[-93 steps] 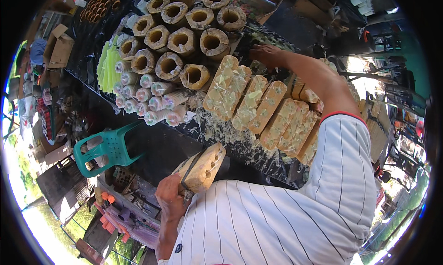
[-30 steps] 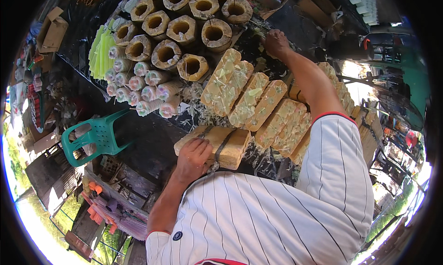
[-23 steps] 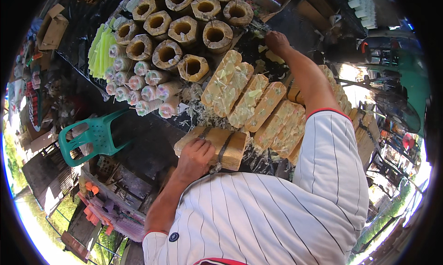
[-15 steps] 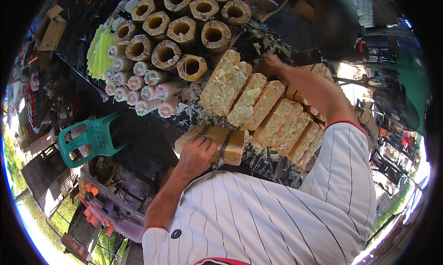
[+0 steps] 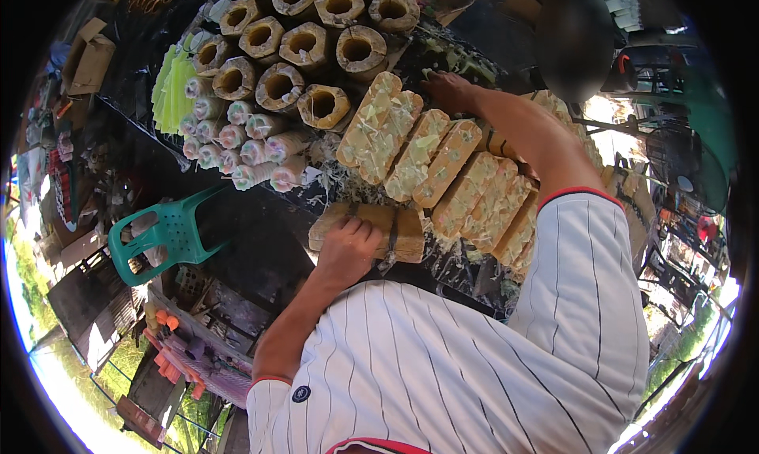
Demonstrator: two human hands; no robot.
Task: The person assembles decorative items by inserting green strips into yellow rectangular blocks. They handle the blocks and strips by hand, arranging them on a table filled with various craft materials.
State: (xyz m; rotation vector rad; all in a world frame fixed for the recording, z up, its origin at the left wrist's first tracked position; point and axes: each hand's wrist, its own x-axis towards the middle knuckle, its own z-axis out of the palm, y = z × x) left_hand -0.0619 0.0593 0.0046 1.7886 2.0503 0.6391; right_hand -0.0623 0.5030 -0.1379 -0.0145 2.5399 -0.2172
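Note:
At the table's near edge, my left hand [image 5: 349,250] is closed over the top of a long tan block [image 5: 407,237] bound with dark bands. My right arm stretches across a row of tan blocks [image 5: 443,158] whose upper faces are covered with pale green flakes. Beyond that row, my right hand [image 5: 452,92] is down at a dark surface strewn with pale green scraps [image 5: 466,63]. Its fingers are curled in shadow, and whatever they hold cannot be made out.
Thick hollow tan tubes [image 5: 304,45] stand grouped at the far middle. Left of the blocks lie stacked whitish wrapped rolls [image 5: 253,152] and light green sheets [image 5: 170,90]. A green plastic chair [image 5: 170,233] stands at the left, a cardboard box [image 5: 89,59] behind it.
My right hand has shifted slightly left and farther away over the scraps. My left hand stays on the banded block; the whole view has shifted a little.

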